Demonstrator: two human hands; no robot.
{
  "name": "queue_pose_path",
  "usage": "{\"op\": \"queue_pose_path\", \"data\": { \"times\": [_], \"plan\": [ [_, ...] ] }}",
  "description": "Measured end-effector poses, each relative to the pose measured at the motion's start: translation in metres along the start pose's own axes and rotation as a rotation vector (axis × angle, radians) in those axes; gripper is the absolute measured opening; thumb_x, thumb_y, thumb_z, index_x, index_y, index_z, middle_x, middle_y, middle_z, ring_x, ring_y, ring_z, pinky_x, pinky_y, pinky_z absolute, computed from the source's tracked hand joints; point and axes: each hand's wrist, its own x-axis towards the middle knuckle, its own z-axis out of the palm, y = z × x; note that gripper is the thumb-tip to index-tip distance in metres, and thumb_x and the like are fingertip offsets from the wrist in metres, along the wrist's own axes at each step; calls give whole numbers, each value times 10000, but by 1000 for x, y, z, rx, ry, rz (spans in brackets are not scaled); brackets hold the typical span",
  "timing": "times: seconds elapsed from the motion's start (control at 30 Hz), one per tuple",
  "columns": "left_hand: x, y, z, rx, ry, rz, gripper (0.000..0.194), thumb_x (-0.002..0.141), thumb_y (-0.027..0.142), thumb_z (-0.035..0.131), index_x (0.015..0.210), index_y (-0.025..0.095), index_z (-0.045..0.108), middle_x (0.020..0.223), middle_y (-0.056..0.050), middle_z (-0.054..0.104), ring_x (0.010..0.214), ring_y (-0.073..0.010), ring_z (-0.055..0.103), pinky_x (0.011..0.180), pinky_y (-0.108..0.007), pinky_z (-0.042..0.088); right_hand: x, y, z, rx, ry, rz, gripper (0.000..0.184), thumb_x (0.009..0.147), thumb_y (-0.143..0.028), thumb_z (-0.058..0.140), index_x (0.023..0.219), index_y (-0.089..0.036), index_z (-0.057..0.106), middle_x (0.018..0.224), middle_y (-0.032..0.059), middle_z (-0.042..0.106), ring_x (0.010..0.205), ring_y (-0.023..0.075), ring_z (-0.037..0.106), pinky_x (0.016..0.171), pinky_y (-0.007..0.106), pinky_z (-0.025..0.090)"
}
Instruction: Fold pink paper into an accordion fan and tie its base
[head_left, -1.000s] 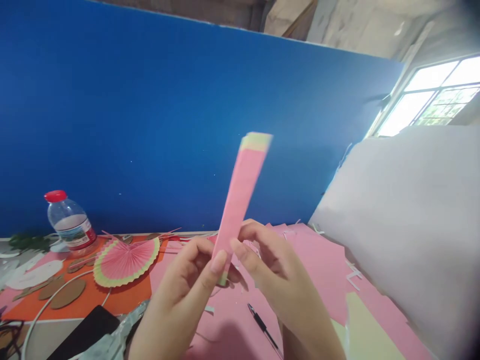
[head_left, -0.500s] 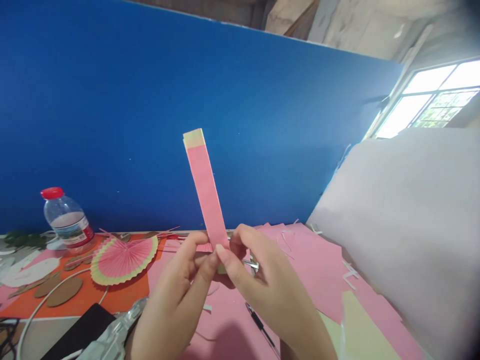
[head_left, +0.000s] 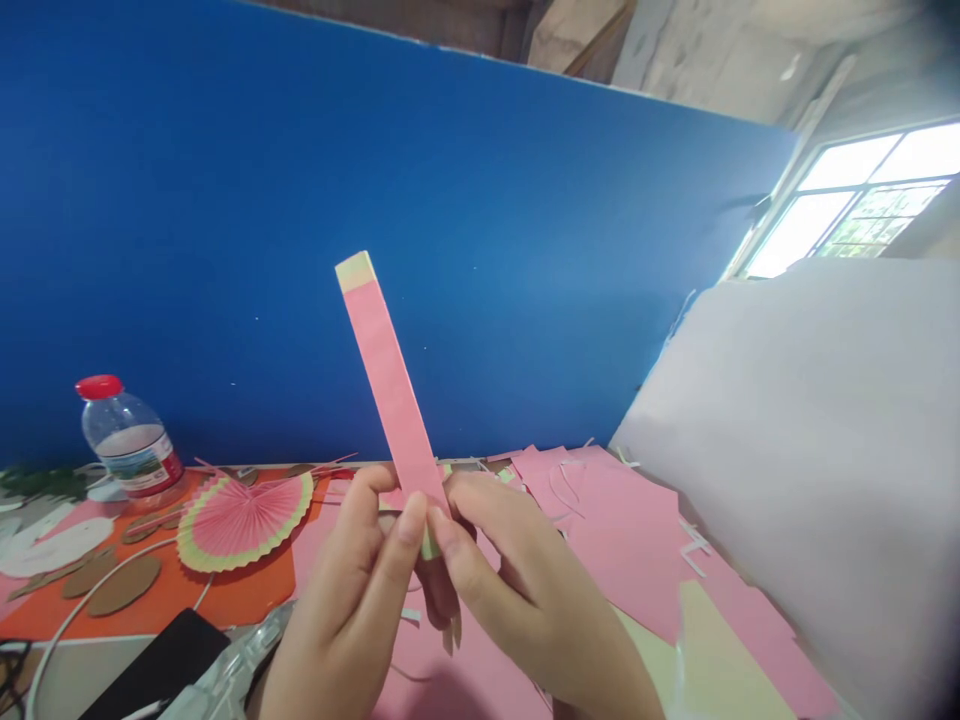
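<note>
A narrow pink strip of folded paper (head_left: pixel 390 385) with pale yellow-green ends stands up in front of me, leaning left. My left hand (head_left: pixel 352 590) pinches its lower part from the left, thumb on the front face. From the other side my right hand (head_left: pixel 525 590) pinches the same part, its thumb tip close to the left one. The fingers behind the paper are partly hidden. Left of my hands lies a pleated pink paper fan (head_left: pixel 244 520) with a yellow-green rim, on an orange sheet (head_left: pixel 247 590).
A red-capped bottle (head_left: pixel 131 440) stands at the back left, near brown cardboard discs (head_left: pixel 124 585). A black flat object (head_left: pixel 154 665) and a clear plastic tool (head_left: pixel 232 665) lie at front left. Pink sheets (head_left: pixel 622 530) and paper scraps cover the right. A blue panel (head_left: pixel 225 200) rises behind.
The folded strip has tilted further left, its top moving left. My right hand has shifted slightly left and down, and the pen beneath it is now mostly covered.
</note>
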Motion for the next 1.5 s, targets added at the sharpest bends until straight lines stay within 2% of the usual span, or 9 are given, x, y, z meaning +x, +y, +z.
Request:
{"op": "queue_pose_path", "data": {
  "times": [0.1, 0.23, 0.53, 0.77, 0.97, 1.07, 1.17, 1.33, 1.5],
  "plan": [
    [0, 1, -2, 50, -4, 56, 195, 913, 393, 451, 826, 232, 518, 619, 24, 605, 504, -121, 551, 451, -220, 442, 0, -1, -1, -9, 25, -14, 301, 969, -230, 327, 683, -201, 415, 635, -38, 539, 640, 116, 487, 655, 283, 350],
    [1, -3, -10, 217, -110, 130, 341, 924, 373, 425, 625, 217, 471, 517, 31, 524, 474, -114, 507, 482, -224, 422, -1, -2, 0, 33, 59, -52, 276, 963, -192, 338, 696, -205, 409, 644, -46, 524, 666, 112, 491, 691, 275, 360],
    [5, -9, -18, 559, -53, 312, 281, 934, 231, 392, 656, 210, 435, 551, 44, 498, 490, -90, 449, 464, -176, 374, 0, 4, 9, -351, 202, -142, 252, 892, -157, 368, 658, -206, 291, 657, -21, 434, 635, 137, 381, 616, 305, 278],
    [7, -6, -25, 674, -141, 339, 256, 940, 222, 360, 690, 216, 413, 586, 44, 501, 517, -92, 463, 478, -170, 387, -2, 12, 10, -448, 235, -202, 245, 894, -157, 405, 704, -207, 258, 663, -34, 382, 652, 130, 365, 619, 291, 268],
    [13, -4, -33, 832, -207, 517, 266, 926, 175, 382, 668, 213, 330, 548, 66, 426, 470, -82, 402, 466, -200, 313, -1, 14, 12, -507, 275, -229, 276, 863, -160, 450, 692, -206, 239, 644, -34, 363, 635, 126, 351, 589, 287, 256],
    [14, -3, -34, 820, -218, 449, 265, 931, 183, 380, 670, 213, 340, 556, 64, 429, 478, -82, 401, 466, -204, 308, 0, 12, 11, -532, 279, -223, 254, 862, -157, 451, 681, -203, 279, 633, -31, 386, 621, 127, 356, 586, 291, 260],
    [12, -2, -33, 628, -281, 301, 246, 944, 221, 377, 702, 216, 420, 588, 51, 488, 524, -86, 452, 507, -191, 365, 0, 10, 5, -388, 209, -259, 223, 864, -138, 390, 658, -204, 335, 636, -14, 432, 638, 140, 404, 621, 299, 314],
    [3, 1, -27, 126, -353, 10, 337, 938, 409, 377, 700, 211, 510, 508, 34, 497, 473, -105, 478, 523, -227, 435, 1, 7, 2, 215, 90, -261, 333, 963, -249, 266, 693, -212, 457, 717, -5, 531, 689, 133, 513, 708, 285, 411],
    [1, 6, -24, 143, -310, -15, 335, 916, 421, 422, 660, 212, 472, 497, 37, 478, 445, -100, 444, 493, -231, 399, 4, 14, 9, 533, 29, -163, 310, 930, -427, 419, 715, -210, 476, 647, -17, 535, 648, 136, 572, 687, 283, 453]
  ]
}}
